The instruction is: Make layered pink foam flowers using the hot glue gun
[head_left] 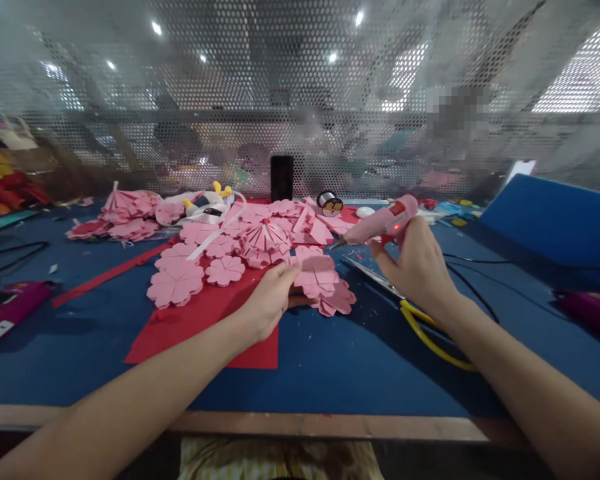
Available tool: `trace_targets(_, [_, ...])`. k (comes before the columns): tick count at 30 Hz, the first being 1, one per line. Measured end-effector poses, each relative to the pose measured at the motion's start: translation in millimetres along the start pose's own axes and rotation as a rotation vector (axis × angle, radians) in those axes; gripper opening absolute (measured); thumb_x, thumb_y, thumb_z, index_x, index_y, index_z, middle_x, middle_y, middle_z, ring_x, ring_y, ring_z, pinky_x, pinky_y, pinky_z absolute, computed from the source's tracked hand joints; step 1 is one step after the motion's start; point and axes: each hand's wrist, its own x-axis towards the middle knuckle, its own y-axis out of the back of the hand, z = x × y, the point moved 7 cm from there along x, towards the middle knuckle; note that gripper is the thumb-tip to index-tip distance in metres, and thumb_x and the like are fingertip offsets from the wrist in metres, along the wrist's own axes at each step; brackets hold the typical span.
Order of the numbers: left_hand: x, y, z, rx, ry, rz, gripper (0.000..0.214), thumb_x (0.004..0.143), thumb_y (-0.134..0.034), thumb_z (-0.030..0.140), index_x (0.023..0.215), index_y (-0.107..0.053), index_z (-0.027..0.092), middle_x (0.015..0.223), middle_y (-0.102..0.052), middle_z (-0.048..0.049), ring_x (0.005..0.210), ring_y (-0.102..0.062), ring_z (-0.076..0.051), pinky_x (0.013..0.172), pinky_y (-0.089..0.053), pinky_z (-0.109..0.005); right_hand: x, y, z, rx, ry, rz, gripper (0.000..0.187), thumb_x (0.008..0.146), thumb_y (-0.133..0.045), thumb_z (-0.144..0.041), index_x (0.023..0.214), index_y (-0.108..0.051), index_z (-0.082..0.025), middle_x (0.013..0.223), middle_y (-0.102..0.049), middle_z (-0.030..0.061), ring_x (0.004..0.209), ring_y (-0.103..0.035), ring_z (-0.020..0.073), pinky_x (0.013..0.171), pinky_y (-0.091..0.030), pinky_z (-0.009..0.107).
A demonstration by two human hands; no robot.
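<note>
Blue felt covers the tabletop (330, 367), with a red paper sheet (200, 320) at centre and pink paper flowers (220, 247) heaped above it toward the upper left. The right hand (420, 267) is clamped on a pink hot glue gun (380, 225), its long axis running from upper right down-left, nozzle aimed at the folded pink flower (320, 277) pinched in the left hand (270, 300) just left of it. Yellow-handled scissors (420, 320) lie under the right wrist; nothing stands between nozzle and flower.
</note>
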Motion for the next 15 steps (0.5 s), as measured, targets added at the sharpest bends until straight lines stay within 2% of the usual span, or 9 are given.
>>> trace_targets(8, [-1.1,-2.9,-0.1,0.046,0.003,-0.035,0.018,0.095,-0.056,0.026,0.088,-0.068,0.013,0.083,-0.067,-0.0083,0.071,-0.063,-0.016,0.069,-0.058,-0.034,-6.3,7.8,-16.9,-0.006,0.128,0.091,0.019,0.089,-0.052,-0.037,0.091,-0.04,-0.022,0.089,-0.052,0.0098,0.089,-0.053,0.0286,0.083,-0.05,0.047])
trace_targets(15, [-4.6,-7.0,2.5,0.056,0.016,-0.045,0.023,0.096,-0.052,0.021,0.081,-0.067,0.013,0.073,-0.065,-0.005,0.068,-0.06,-0.016,0.065,-0.057,-0.033,-10.7,2.6,-21.7,-0.022,0.193,0.099,0.017,0.09,-0.054,-0.033,0.091,-0.043,-0.021,0.088,-0.054,0.01,0.083,-0.052,0.0267,0.075,-0.048,0.043])
